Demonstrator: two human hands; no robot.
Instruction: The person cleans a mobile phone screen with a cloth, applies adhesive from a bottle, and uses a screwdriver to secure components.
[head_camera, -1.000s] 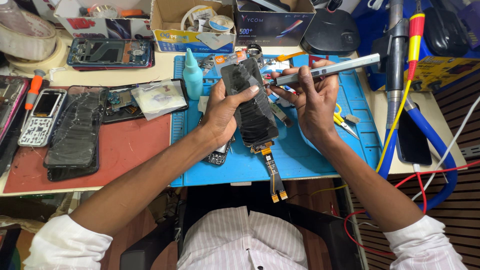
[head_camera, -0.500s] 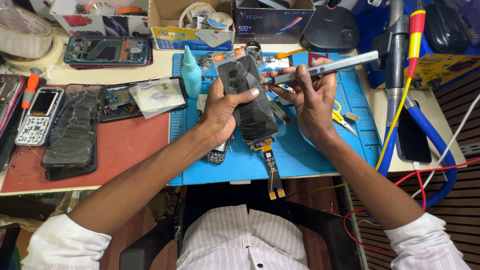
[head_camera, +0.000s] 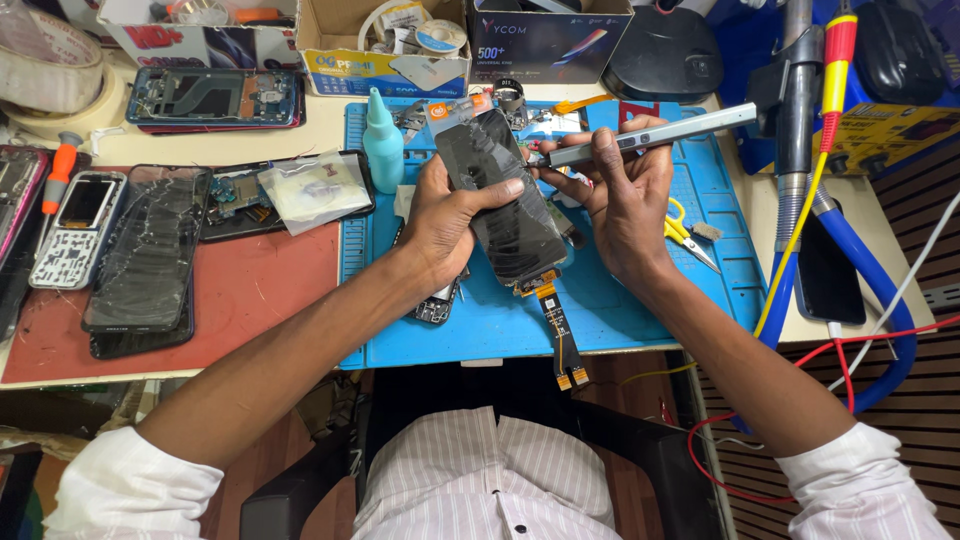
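The left hand (head_camera: 445, 215) gripped the black glass phone screen (head_camera: 500, 195) with its dangling flex cable, while the right hand (head_camera: 620, 195) pinched a slim grey metal tool (head_camera: 650, 137) above the blue mat (head_camera: 640, 300).

Landmark: the blue work mat (head_camera: 640, 300). Above its top edge stand an open yellow-and-blue cardboard box (head_camera: 385, 45) and a dark box (head_camera: 545, 40); a white box (head_camera: 200, 35) sits further left. A black replacement screen (head_camera: 500, 195) tilts above the mat's middle; a cracked dark screen (head_camera: 145, 255) lies left of it
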